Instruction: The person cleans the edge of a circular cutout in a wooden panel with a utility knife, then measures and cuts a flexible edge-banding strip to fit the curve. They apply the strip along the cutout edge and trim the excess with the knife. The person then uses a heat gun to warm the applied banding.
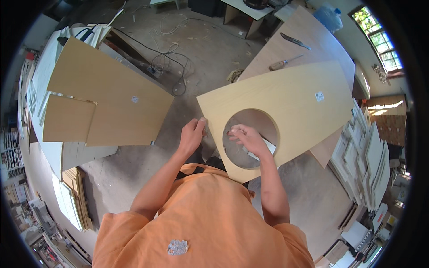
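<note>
A pale wood board [299, 98] with a large round cut-out lies in front of me to the right, one corner near my waist. Over the cut-out hangs my right hand [248, 139], its fingers curled together and a small dark spot at their tips. What they pinch, if anything, is too small to name. Just off the board's left edge is my left hand [192, 135], closed with the thumb on top; whatever is inside it is hidden. Below my right wrist, a white flat piece [269, 147] shows through the cut-out.
A screwdriver [279, 65] and a dark-handled knife-like tool [295, 41] lie on another panel [313, 38] beyond the board. Brown panels [111, 85] stand on a stack at left. Cables [172, 56] trail over the floor. Board offcuts [364, 156] are piled at right.
</note>
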Tool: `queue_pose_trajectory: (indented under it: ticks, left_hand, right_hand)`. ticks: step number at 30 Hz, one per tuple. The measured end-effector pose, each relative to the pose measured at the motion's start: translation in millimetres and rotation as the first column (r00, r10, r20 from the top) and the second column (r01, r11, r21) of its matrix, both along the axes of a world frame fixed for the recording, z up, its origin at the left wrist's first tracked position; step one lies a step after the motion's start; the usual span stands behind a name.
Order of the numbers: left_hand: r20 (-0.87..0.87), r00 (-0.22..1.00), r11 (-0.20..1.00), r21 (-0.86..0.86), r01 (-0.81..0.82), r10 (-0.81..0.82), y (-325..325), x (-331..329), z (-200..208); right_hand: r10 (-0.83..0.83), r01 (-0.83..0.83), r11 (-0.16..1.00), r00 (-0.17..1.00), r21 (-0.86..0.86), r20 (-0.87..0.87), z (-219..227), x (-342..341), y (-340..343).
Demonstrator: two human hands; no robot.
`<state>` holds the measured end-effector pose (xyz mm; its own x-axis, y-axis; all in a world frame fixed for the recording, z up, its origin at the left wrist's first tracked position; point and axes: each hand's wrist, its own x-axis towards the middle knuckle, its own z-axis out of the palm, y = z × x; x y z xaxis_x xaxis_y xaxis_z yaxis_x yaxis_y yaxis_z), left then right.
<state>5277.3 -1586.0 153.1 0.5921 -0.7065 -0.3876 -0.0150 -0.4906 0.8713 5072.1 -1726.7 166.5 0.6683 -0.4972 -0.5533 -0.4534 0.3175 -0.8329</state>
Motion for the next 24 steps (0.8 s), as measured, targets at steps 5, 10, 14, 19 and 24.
queue_pose_trajectory:
  ticks: [5,10,14,19,24]
  left_hand:
    - [-0.007,0.999,0.998,0.028,0.054,-0.054,-25,-14,-7]
    - [-0.011,0.999,0.998,0.06,0.035,-0.035,-33,-14,-15]
    - [-0.024,0.999,1.0,0.0,0.031,-0.031,-30,-13,-21]
    - [-0.025,0.999,0.999,0.009,0.032,-0.032,-31,-12,-22]
    - [-0.046,0.996,0.994,0.08,0.074,-0.071,-31,-11,-15]
  right_hand:
    - [-0.02,0.018,0.999,0.998,0.037,0.053,-4,11,19]
    - [-0.154,0.148,0.985,0.986,0.083,0.061,-18,25,31]
    - [-0.141,0.141,0.99,0.989,-0.004,0.034,-19,26,31]
    - [-0.01,-0.023,0.957,0.994,-0.288,-0.11,-3,30,24]
    - [0.14,-0.325,0.829,0.909,-0.456,-0.392,20,51,10]
